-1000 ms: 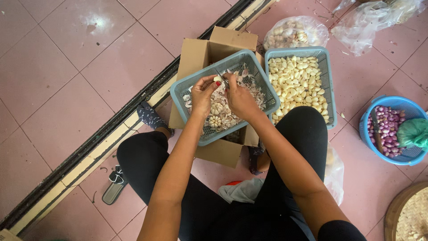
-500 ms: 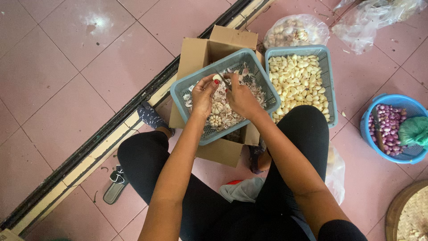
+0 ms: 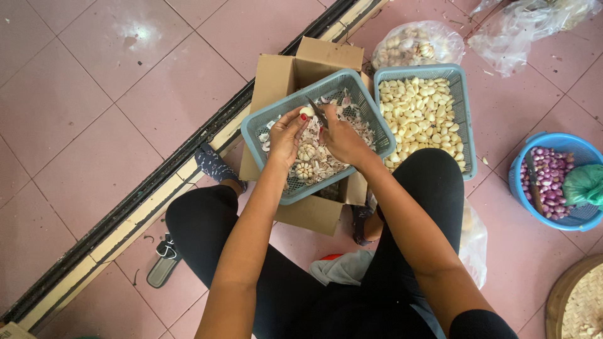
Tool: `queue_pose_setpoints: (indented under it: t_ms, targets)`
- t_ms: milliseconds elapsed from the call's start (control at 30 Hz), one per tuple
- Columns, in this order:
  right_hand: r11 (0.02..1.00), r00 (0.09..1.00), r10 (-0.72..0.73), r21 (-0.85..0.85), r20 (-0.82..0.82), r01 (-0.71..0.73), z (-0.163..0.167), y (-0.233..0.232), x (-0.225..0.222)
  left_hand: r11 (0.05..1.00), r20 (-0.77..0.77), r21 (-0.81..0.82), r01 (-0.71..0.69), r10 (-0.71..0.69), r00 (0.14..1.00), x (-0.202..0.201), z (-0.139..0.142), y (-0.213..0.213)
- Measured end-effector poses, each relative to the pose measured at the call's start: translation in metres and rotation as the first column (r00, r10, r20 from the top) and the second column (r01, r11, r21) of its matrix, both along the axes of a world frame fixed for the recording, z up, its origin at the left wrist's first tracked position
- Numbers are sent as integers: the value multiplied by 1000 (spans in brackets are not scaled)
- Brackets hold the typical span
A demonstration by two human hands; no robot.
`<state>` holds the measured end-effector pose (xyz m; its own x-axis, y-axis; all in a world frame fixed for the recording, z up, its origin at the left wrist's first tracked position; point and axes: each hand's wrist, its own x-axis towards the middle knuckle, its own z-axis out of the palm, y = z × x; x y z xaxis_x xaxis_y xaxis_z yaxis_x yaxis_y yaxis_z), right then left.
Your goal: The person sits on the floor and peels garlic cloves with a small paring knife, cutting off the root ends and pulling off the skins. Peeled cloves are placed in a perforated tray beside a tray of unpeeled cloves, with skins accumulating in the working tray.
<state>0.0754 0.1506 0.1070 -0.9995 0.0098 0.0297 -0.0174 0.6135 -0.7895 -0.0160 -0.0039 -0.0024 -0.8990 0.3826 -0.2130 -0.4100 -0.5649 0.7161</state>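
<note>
One cardboard box (image 3: 286,78) sits on the pink floor, carrying one of two teal baskets (image 3: 264,125); the second basket (image 3: 461,94), heaped with peeled cloves, is at its right edge. One blue bowl (image 3: 521,188) of shallots stands farther right. Over the first basket's far edge, my left hand (image 3: 286,135) pinches one garlic clove (image 3: 306,112); my right hand (image 3: 342,138) grips one small knife (image 3: 317,112) against it.

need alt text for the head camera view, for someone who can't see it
Seated on a pink tiled floor, a person holds a garlic clove in the left hand and a small knife in the right hand, over a basket of garlic skins.
</note>
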Motion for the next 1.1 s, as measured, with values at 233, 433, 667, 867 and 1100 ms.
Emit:
queue_pose_setpoints:
  t_ms: [233,433,667,867,1100]
  targets:
    - [969,996,-90,231,-16,91,8,-14,6,1000,-18,11,-8,8,1000,1,-3,3]
    - [937,987,-81,328,-137,122,-10,-10,-1,1000,0,17,7,-7,1000,3,0,4]
    - [945,980,-189,281,55,166,-7,1,0,1000,-7,15,-3,3,1000,1,5,3]
    - [964,993,-101,240,-60,113,-4,-12,6,999,10,37,10,-10,1000,1,-8,4]
    - [965,993,-95,240,-63,107,-24,-8,3,998,38,55,31,-33,999,-1,-9,-2]
